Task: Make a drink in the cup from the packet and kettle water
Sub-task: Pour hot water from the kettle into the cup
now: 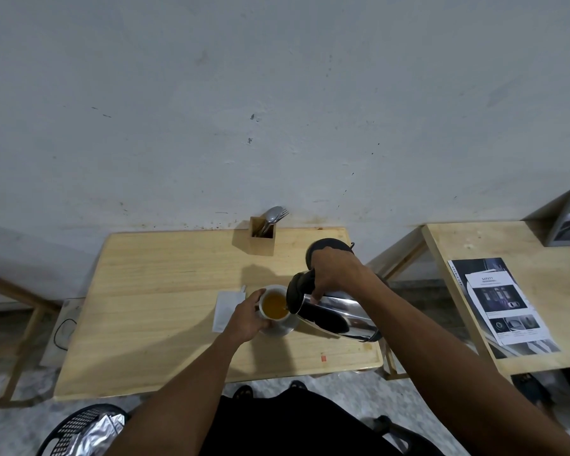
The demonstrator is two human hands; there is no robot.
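Observation:
A white cup [266, 291] stands on a white saucer [285, 327] near the middle of the wooden table [165, 291]; amber liquid fills it. My left hand [244, 319] wraps around the cup's left side. My right hand [334, 269] grips the black handle of a steel kettle [334, 315], which is tipped over to the left with its black-lidded spout right at the cup's rim. A white packet [226, 309] lies flat just left of the cup, partly under my left hand.
A wooden holder [262, 240] with a spoon and fork stands at the table's back edge by the wall. The kettle's black base [329, 245] sits behind my right hand. A second table [524, 251] with leaflets is at right. A black bin [83, 429] is on the floor at lower left.

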